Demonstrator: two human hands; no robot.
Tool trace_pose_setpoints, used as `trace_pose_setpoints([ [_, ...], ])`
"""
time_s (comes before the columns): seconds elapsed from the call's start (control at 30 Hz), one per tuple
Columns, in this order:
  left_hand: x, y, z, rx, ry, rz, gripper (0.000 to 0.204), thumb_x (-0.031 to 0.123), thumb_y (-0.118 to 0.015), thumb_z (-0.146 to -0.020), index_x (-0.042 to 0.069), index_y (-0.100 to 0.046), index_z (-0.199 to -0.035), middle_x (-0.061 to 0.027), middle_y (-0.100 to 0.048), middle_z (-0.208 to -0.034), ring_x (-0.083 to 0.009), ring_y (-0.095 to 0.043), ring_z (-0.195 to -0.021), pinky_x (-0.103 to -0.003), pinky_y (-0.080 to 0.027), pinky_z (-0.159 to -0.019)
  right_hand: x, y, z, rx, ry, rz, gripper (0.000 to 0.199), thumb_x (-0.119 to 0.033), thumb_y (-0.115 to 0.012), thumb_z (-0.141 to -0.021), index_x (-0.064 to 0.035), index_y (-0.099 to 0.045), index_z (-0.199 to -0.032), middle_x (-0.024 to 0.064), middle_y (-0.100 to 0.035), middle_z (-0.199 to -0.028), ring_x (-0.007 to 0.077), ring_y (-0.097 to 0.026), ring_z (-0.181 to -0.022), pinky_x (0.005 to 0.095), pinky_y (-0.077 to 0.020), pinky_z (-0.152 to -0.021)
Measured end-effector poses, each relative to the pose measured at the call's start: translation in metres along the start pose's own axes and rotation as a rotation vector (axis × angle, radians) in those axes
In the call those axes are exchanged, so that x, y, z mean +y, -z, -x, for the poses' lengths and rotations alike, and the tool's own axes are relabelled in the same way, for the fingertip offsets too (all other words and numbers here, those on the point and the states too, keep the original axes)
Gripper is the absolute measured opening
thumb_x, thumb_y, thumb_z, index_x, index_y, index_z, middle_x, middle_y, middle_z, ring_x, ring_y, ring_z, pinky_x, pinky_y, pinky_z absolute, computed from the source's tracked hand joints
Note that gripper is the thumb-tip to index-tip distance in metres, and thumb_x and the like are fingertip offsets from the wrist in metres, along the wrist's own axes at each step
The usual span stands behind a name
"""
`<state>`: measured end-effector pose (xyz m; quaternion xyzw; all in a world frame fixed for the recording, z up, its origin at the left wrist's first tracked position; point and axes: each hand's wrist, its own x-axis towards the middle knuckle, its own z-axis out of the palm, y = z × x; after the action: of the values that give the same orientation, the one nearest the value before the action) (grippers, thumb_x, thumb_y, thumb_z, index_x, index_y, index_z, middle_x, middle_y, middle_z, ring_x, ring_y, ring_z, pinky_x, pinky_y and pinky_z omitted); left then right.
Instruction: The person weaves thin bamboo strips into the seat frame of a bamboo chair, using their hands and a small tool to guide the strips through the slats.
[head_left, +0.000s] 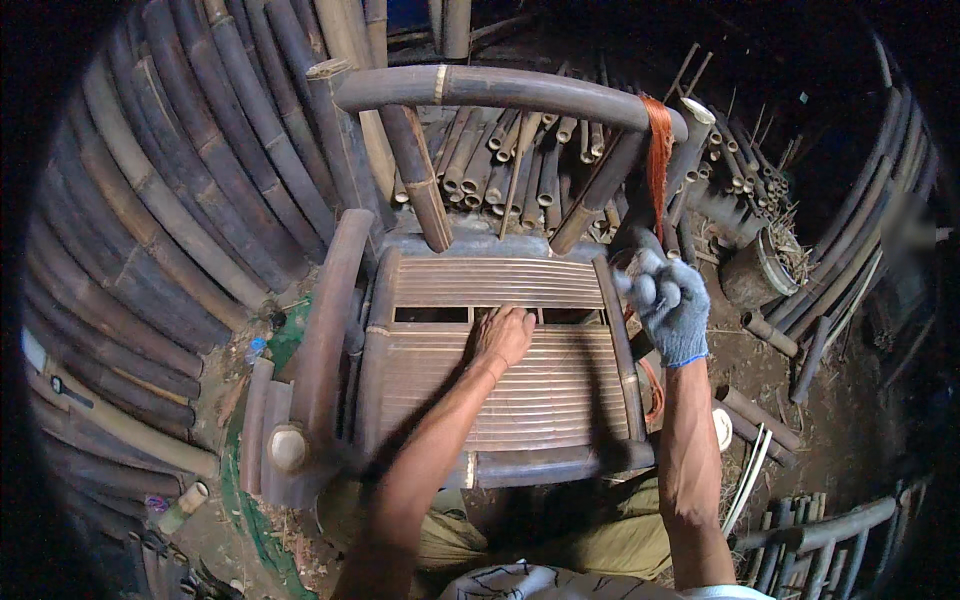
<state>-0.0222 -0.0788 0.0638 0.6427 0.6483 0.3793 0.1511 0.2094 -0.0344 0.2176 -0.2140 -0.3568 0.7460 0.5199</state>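
1. Bamboo chair (pixel 545 385) fills the centre of view; its slatted seat (pixel 480 278) has an open gap (pixel 432 315) towards twelve o'clock.
2. Left hand (pixel 505 334), bare, curls its fingers over that gap; whether they grip a slat, I cannot tell; light, even pressure should suit thin slats.
3. Right hand (pixel 668 303), gloved, at three o'clock, has fingers folded inward; their contents are unclear; steering clear of the orange strands (pixel 658 150) at two o'clock would avoid snagging.

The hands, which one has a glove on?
The right hand, raised beside the chair, wears a grey glove. The left hand, over the slatted seat, is bare.
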Motion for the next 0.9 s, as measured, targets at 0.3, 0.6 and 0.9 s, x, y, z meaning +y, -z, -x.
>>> trace_pose_setpoints([
  [0.3,0.018,0.061,0.012,-0.570,-0.141,1.007,0.036,0.029,-0.057,-0.098,-0.004,-0.071,-0.099,-0.0140,-0.074,-0.086,-0.0208,-0.070,-0.079,-0.034,-0.053,-0.078,0.087,0.093,0.010,-0.037,-0.319,2.119,0.049,-0.043,-0.052,-0.095,-0.0008,-0.073,-0.082,0.0282,-0.066,-0.084,0.0468,-0.065,-0.085,0.0519,-0.0529,-0.078],
  [0.6,-0.034,-0.022,-0.037,-0.534,0.284,-0.194,0.047,0.049,-0.053,-0.096,0.007,-0.073,-0.104,-0.0202,-0.070,-0.104,-0.0398,-0.065,-0.099,-0.045,-0.049,-0.088,0.120,0.065,0.070,0.002,-0.020,2.014,0.039,-0.035,-0.046,-0.099,-0.0025,-0.068,-0.095,0.0235,-0.068,-0.087,0.0421,-0.066,-0.080,0.0515,-0.0530,-0.075],
  [0.9,-0.026,-0.014,-0.045,-0.669,0.254,-0.182,0.047,0.050,-0.053,-0.094,0.009,-0.072,-0.108,-0.0187,-0.068,-0.115,-0.0404,-0.062,-0.109,-0.047,-0.046,-0.097,0.126,0.066,0.061,0.114,0.209,1.830,0.035,-0.030,-0.048,-0.099,-0.0037,-0.068,-0.086,0.0191,-0.068,-0.085,0.0389,-0.065,-0.082,0.0477,-0.0527,-0.074],
])
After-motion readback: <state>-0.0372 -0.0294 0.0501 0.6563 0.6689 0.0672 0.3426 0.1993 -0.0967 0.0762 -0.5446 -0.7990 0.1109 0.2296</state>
